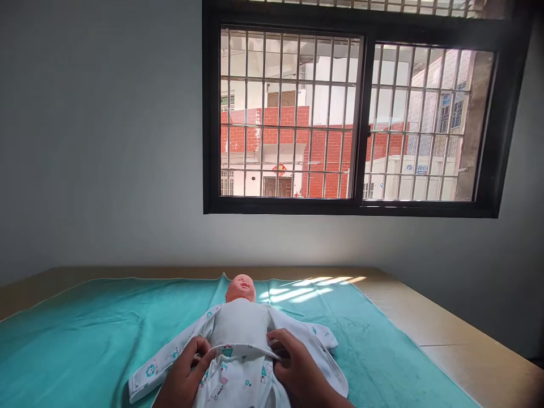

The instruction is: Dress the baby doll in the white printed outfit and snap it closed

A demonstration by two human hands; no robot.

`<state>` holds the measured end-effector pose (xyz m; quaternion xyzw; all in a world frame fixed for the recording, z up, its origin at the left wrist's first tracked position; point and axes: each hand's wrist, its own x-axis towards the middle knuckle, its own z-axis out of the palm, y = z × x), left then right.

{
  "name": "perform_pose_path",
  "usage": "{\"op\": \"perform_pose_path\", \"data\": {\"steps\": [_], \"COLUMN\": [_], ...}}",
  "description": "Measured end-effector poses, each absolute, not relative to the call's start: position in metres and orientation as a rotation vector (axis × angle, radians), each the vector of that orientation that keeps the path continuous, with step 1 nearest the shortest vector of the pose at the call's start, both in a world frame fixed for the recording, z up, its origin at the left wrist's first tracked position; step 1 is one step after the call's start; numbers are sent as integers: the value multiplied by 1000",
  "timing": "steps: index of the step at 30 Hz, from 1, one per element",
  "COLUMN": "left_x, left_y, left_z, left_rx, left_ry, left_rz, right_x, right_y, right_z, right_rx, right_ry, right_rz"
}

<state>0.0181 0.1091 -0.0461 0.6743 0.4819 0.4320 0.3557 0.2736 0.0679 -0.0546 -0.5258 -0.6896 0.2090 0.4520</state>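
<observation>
A baby doll (240, 290) lies on its back on a teal blanket (93, 334), its head toward the wall. It wears a white printed garment (244, 371) with sleeves spread to both sides. My left hand (185, 377) rests on the doll's left side at the waist, its fingers curled and pinching the garment's edge. My right hand (300, 368) lies on the other side of the waist, fingers bent onto the same waistband fold. Both wrists leave the frame at the bottom.
The blanket covers a wooden platform (459, 340) whose bare edge shows at the right and back. A grey wall stands behind it. A black-framed barred window (352, 113) lets sunlight fall on the blanket near the doll's head.
</observation>
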Motion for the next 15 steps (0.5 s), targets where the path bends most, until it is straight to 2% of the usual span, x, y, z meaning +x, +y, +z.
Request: {"op": "perform_pose_path", "data": {"steps": [5, 8, 15], "left_x": [24, 25, 4], "left_y": [118, 124, 136], "left_z": [-57, -62, -63], "left_rx": [1772, 1821, 2467], "left_ry": [1410, 1396, 1457], "left_rz": [1295, 1247, 1037], "right_x": [278, 280, 291], "right_y": [63, 69, 95], "right_z": [-39, -27, 2], "right_rx": [-1495, -1644, -1768], "right_ry": [-1907, -2028, -2265], "right_rz": [299, 198, 518]}}
